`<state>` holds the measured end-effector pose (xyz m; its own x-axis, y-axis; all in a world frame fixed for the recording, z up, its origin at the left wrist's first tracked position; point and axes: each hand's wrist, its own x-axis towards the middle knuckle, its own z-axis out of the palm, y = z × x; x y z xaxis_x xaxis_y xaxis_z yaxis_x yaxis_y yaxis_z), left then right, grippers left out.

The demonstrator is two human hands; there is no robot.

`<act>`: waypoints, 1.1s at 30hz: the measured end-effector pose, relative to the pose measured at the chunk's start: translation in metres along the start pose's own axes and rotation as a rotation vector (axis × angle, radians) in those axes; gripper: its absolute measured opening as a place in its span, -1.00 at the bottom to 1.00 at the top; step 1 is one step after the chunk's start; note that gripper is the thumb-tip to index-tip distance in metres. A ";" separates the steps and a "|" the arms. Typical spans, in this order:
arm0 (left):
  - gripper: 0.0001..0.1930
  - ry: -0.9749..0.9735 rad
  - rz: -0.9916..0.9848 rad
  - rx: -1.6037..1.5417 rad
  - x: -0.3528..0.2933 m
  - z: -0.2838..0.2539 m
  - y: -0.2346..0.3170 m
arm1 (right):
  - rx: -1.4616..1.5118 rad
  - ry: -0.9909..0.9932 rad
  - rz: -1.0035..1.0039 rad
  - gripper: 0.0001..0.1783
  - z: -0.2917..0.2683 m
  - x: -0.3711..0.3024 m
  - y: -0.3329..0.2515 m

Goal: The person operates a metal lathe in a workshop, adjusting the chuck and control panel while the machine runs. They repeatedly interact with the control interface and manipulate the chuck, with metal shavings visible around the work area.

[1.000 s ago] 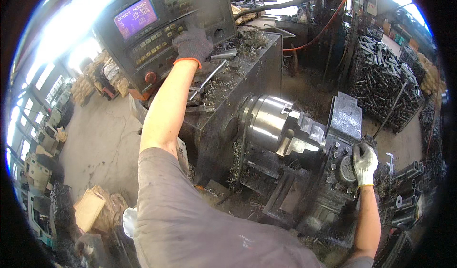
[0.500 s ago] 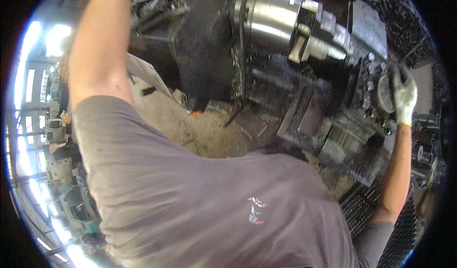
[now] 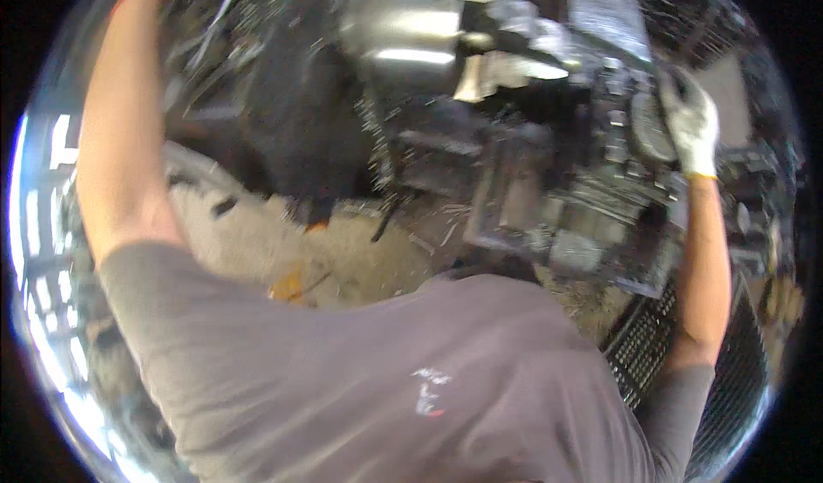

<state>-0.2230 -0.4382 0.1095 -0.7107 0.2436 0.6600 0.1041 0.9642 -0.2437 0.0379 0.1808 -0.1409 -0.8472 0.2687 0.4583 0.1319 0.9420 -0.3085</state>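
Observation:
My left arm (image 3: 129, 132) stretches up along the left side. An orange-red glove cuff shows at its wrist, and the hand itself lies beyond the picture's upper edge. At the right, my right hand (image 3: 693, 127) wears a white glove with darkened fingers. Its fingers are bent around the edge of a rounded grey metal part (image 3: 650, 130) on the lathe's tool carriage; blur hides the exact contact. Left of that hand is the lathe's shiny chuck (image 3: 403, 33), with stepped jaws (image 3: 514, 72) facing the carriage. No workpiece can be made out in the jaws.
A flat grey metal plate (image 3: 607, 16) lies behind the carriage. Metal chips cling to the dark machine parts. Below is a pale, littered floor (image 3: 360, 247) with a yellow-orange item (image 3: 287, 286). A black perforated mat (image 3: 643, 346) lies at the lower right.
The whole view has shifted, so the chuck and carriage appear farther left and higher. The left wrist's cuff has come into sight. My right hand stays at the rounded part.

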 end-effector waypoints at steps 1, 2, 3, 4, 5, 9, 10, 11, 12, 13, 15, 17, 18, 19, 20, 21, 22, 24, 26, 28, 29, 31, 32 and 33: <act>-0.32 -0.033 -0.003 0.098 -0.001 0.004 -0.001 | 0.024 0.015 -0.042 -0.50 -0.004 -0.004 -0.005; -0.32 -0.054 -0.010 0.155 0.000 0.008 -0.001 | 0.041 0.043 -0.072 -0.52 -0.004 -0.006 -0.011; -0.32 -0.070 -0.026 0.187 0.002 0.011 0.001 | 0.045 0.048 -0.051 -0.55 -0.005 -0.008 -0.018; -0.32 -0.089 -0.045 0.219 0.005 0.012 0.003 | 0.076 0.081 -0.092 -0.57 -0.006 -0.008 -0.023; -0.32 -0.110 -0.057 0.248 0.007 0.012 0.005 | 0.088 0.046 -0.043 -0.59 -0.009 -0.008 -0.029; -0.32 -0.179 -0.104 0.310 0.016 0.003 0.015 | 0.117 -0.051 0.030 -0.65 -0.018 -0.006 -0.041; -0.31 -0.205 -0.143 0.304 0.015 -0.001 0.015 | 0.105 -0.044 0.032 -0.64 -0.018 -0.005 -0.042; -0.32 -0.237 -0.152 0.314 0.015 -0.003 0.016 | 0.106 -0.027 0.013 -0.63 -0.019 -0.005 -0.042; -0.31 -0.208 -0.141 0.308 0.010 -0.007 0.015 | 0.103 -0.024 0.013 -0.63 -0.019 -0.006 -0.042; -0.31 -0.130 -0.113 0.280 0.003 -0.008 0.016 | 0.095 -0.027 0.012 -0.62 -0.018 -0.006 -0.042; -0.33 -0.008 -0.032 0.268 -0.004 -0.003 0.026 | 0.094 -0.017 0.011 -0.62 -0.015 -0.006 -0.040; -0.31 0.064 0.033 0.218 -0.018 -0.003 0.036 | 0.093 -0.011 -0.002 -0.62 -0.014 -0.006 -0.038; -0.29 0.010 -0.014 0.201 -0.025 -0.008 0.037 | 0.092 -0.014 -0.009 -0.62 -0.014 -0.007 -0.038; -0.30 0.001 -0.042 0.100 -0.040 -0.013 0.039 | 0.092 -0.016 -0.016 -0.62 -0.015 -0.007 -0.037; -0.30 -0.008 -0.048 0.109 -0.043 -0.018 0.042 | 0.101 -0.015 -0.009 -0.62 -0.015 -0.007 -0.037; -0.30 -0.018 -0.057 0.119 -0.049 -0.020 0.046 | 0.109 -0.015 -0.004 -0.62 -0.016 -0.007 -0.037; -0.30 -0.029 -0.067 0.130 -0.052 -0.024 0.047 | 0.122 -0.015 -0.004 -0.62 -0.016 -0.007 -0.038; -0.32 -0.020 -0.121 0.146 -0.062 -0.028 0.046 | 0.093 -0.016 0.010 -0.63 -0.016 -0.007 -0.039; -0.33 0.104 -0.021 0.165 -0.068 -0.024 0.045 | 0.103 -0.011 0.001 -0.63 -0.016 -0.007 -0.039; -0.36 0.046 -0.029 0.181 -0.073 -0.020 0.039 | 0.105 0.019 -0.006 -0.63 -0.016 -0.008 -0.040; -0.37 0.029 -0.036 0.174 -0.074 -0.017 0.037 | 0.103 0.024 -0.006 -0.63 -0.016 -0.008 -0.040; -0.39 0.009 -0.050 0.149 -0.076 -0.013 0.035 | 0.123 0.028 -0.007 -0.64 -0.017 -0.008 -0.041; -0.40 0.008 -0.054 0.136 -0.078 -0.013 0.034 | 0.132 0.025 -0.004 -0.64 -0.017 -0.008 -0.041; -0.40 -0.004 -0.071 0.160 -0.079 -0.013 0.035 | 0.131 0.033 -0.010 -0.65 -0.017 -0.008 -0.041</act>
<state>-0.1541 -0.4220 0.0585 -0.7148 0.1750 0.6771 -0.0582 0.9499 -0.3070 0.0480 0.1437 -0.1175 -0.8307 0.2679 0.4880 0.0535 0.9110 -0.4090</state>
